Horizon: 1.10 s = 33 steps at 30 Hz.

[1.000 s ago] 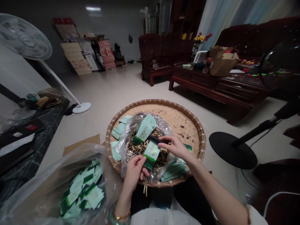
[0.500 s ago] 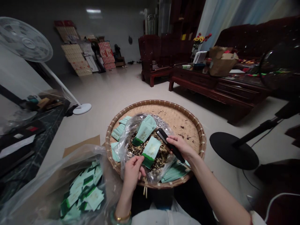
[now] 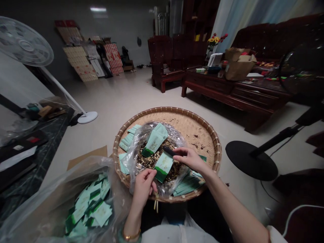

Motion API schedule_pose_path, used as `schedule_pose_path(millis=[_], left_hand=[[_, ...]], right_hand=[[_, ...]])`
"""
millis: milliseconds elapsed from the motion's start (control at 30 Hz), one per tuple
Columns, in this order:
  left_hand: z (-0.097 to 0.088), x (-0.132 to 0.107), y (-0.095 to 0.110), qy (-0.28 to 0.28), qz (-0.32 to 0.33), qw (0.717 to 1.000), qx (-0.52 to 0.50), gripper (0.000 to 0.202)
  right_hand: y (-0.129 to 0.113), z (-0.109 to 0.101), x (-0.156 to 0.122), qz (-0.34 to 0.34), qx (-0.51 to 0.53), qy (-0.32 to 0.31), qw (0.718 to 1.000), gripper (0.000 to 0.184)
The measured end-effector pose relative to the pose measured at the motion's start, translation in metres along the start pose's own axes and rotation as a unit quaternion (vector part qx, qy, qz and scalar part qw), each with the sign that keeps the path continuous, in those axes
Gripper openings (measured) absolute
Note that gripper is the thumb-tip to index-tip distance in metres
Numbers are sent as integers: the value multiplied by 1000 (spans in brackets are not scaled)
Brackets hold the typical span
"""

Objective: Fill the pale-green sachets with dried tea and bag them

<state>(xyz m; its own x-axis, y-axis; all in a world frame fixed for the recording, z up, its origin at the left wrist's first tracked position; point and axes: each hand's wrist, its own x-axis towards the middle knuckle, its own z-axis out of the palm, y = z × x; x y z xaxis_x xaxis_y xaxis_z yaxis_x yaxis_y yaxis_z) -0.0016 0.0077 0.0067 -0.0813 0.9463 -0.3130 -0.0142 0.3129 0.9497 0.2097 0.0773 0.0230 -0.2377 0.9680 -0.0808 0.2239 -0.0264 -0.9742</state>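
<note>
My left hand [image 3: 144,182] pinches the lower left edge of a light green sachet [image 3: 165,164] with a dark green end. In my right hand [image 3: 189,158] is a black handheld bag sealer [image 3: 169,151], its tip lying across the sachet's far end. Whether its jaws are closed on the sachet cannot be made out. Underneath is an open clear plastic bag [image 3: 131,157] of dark and pale dried bits [image 3: 145,162]. A fanned stack of sachets [image 3: 155,137] rests on these bits. Everything sits in a round woven bamboo tray [image 3: 202,133].
More sachets lie in the tray at left [image 3: 126,141] and front right [image 3: 188,185]. A large plastic bag of sachets [image 3: 92,206] stands at lower left. A white fan [image 3: 87,117] is at left, a black fan base [image 3: 250,160] at right, a wooden table [image 3: 227,89] beyond.
My right hand has moved left and turned, bringing the bag sealer from beside the sachet onto its far end. My left hand keeps its hold on the sachet.
</note>
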Motion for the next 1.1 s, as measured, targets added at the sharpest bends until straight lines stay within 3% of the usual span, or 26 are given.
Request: schedule_pose_path(millis=[167, 300, 467, 533, 633, 733, 867, 933, 1000, 1100], left_hand=[[0, 0, -1, -4, 5, 1000, 3, 46], [-4, 1, -1, 2, 9, 1000, -3, 46], [-8, 1, 1, 41, 22, 995, -83, 47], [-8, -1, 5, 87, 64, 980, -165, 47], [-8, -7, 12, 190, 161, 924, -290, 42], [-9, -12, 17, 206, 188, 913, -299, 45], [-7, -4, 13, 160, 177, 955, -174, 38], [-5, 10, 12, 126, 188, 974, -29, 27], [-2, 28, 13, 109, 252, 949, 157, 19], [0, 53, 19, 151, 316, 862, 366, 32]], right_hand=[[4, 7, 4, 4, 24, 15, 1000, 38], [5, -1, 1, 41, 59, 4, 997, 44], [6, -15, -2, 19, -22, 56, 998, 44], [9, -14, -3, 2, -72, 63, 995, 43], [15, -7, -4, -16, -144, 77, 987, 43], [21, -1, -3, -21, -189, 85, 978, 44], [26, 0, -1, -32, -256, 81, 963, 45], [29, 1, 0, -38, -288, 89, 953, 46], [30, 2, 1, -43, -317, 96, 942, 46], [32, 5, 0, -63, -347, 93, 931, 42]])
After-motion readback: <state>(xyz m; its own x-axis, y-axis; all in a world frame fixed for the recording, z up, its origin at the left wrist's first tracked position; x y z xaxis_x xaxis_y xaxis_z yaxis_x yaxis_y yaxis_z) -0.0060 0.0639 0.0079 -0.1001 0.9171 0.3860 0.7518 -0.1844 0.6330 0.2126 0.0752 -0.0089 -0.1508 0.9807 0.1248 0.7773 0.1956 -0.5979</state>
